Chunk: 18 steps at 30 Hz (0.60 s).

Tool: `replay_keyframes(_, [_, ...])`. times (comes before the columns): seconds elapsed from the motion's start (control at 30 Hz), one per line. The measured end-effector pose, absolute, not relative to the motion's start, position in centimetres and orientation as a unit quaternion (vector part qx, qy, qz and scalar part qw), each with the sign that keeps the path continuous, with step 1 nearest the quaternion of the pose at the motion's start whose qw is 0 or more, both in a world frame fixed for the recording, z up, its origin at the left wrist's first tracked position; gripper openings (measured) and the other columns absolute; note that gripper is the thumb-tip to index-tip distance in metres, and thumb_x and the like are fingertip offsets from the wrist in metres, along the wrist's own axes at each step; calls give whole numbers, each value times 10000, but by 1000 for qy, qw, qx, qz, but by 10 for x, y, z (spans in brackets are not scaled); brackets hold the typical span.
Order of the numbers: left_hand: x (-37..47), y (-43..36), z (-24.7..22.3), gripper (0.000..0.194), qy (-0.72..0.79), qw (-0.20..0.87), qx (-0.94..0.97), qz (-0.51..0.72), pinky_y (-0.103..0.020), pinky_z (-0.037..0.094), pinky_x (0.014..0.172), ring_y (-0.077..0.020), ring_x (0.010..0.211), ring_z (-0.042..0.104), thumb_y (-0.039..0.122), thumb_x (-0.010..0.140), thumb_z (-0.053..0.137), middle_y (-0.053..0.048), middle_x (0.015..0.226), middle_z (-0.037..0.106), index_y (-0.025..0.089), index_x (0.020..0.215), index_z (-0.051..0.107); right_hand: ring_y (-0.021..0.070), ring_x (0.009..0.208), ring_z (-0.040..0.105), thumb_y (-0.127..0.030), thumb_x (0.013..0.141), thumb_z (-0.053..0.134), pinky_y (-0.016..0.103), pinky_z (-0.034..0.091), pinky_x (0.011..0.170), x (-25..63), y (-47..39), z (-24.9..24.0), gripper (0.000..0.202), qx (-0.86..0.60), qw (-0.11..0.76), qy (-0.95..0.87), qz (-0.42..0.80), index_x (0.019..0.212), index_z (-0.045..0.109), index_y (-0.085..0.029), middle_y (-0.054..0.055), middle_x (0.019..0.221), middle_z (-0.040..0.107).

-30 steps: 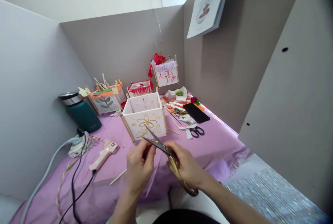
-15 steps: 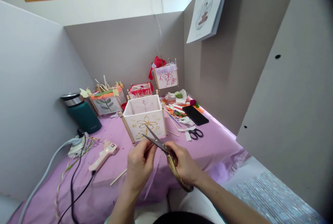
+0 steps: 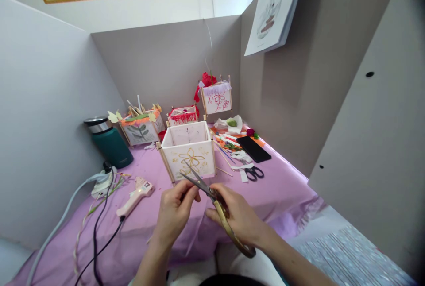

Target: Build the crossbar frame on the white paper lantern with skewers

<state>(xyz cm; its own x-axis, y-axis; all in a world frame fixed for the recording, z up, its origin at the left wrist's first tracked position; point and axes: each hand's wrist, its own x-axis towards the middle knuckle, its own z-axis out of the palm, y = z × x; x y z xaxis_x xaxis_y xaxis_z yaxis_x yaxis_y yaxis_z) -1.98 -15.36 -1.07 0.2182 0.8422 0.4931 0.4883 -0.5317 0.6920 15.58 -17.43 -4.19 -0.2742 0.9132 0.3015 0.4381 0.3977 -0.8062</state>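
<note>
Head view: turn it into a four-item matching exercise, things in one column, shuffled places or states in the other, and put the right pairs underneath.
Things
1. gold-handled metal scissors
2. black-handled scissors
3. teal cylindrical bottle with a silver lid
4. white box with a red flower drawing

Places or states
A. beside a white box with orange trim
B. trimmed with lilac fringe
C. lying on the purple cloth
D. held in the right hand, blades apart

Right pairs: 1-D, 2-C, 3-A, 4-B

Smooth metal scissors [image 3: 205, 187] with gold-toned, metallic-looking handles appear with a creased cloth tablecloth [image 3: 282, 188], a matt teal bottle [image 3: 114, 145] with a shiny metal collar, and a wooden-posted box [image 3: 175, 162].
</note>
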Motion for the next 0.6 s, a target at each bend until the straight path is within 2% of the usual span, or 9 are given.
replay_keyframes(0.17, [-21, -155, -11, 195, 439, 181, 767, 433, -184, 379, 501, -83, 493, 529, 234, 865, 522, 38, 568, 601, 171, 706, 616, 161, 787, 525, -323, 750, 694, 270, 399, 679, 154, -176, -39, 388, -456, 390, -744, 294, 1081, 514, -228, -2, 931, 584])
replay_keyframes(0.4, [-20, -151, -12, 203, 438, 167, 769, 435, -181, 363, 483, -78, 473, 515, 225, 864, 526, 38, 559, 601, 168, 693, 620, 171, 786, 516, -252, 790, 638, 285, 394, 701, 149, -176, -42, 222, -487, 393, -746, 229, 985, 537, -222, 4, 889, 588])
replay_keyframes(0.6, [-24, -152, -13, 209, 440, 151, 771, 434, -178, 352, 475, -73, 462, 506, 208, 862, 524, 40, 546, 596, 167, 676, 609, 187, 857, 521, -221, 778, 639, 285, 388, 727, 144, -174, -52, 281, -493, 412, -743, 187, 1039, 535, -228, 26, 966, 599])
